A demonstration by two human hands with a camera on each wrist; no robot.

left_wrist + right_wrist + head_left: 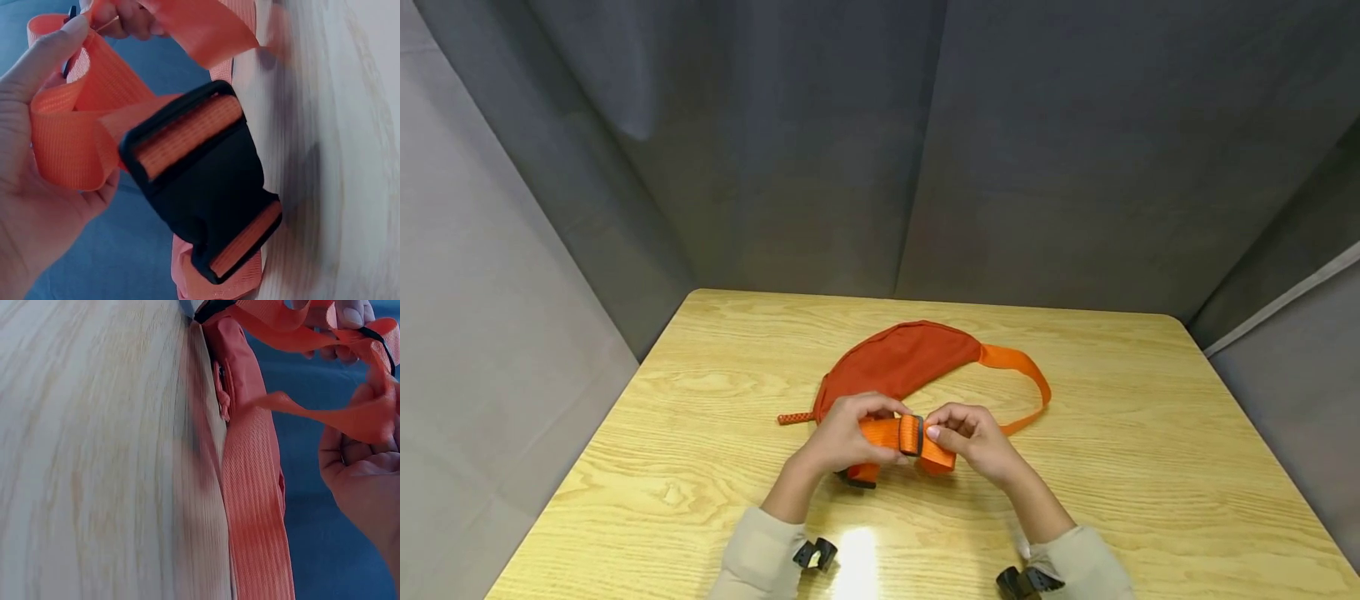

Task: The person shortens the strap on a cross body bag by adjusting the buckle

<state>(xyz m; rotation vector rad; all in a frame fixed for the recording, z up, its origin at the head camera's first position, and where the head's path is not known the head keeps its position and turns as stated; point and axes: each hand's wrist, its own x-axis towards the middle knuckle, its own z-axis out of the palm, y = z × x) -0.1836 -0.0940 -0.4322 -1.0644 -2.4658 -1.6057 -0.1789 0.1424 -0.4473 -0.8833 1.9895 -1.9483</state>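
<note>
The left hand (842,432) pinches the orange webbing strap (880,432) at its black slider (919,437), thumb and fingers curled round it, while the right hand (976,435) pinches the same strap just beside the slider. The strap belongs to a red waist bag (898,362) lying on the desk (1150,433) just beyond the hands, and a fastened black side-release buckle (209,178) hangs near the left hand.

plain beige sleeves (758,557), small black fittings (825,553) at both cuffs (777,525)

Left hand (852,431) pinches — right hand (976,440) does too.
</note>
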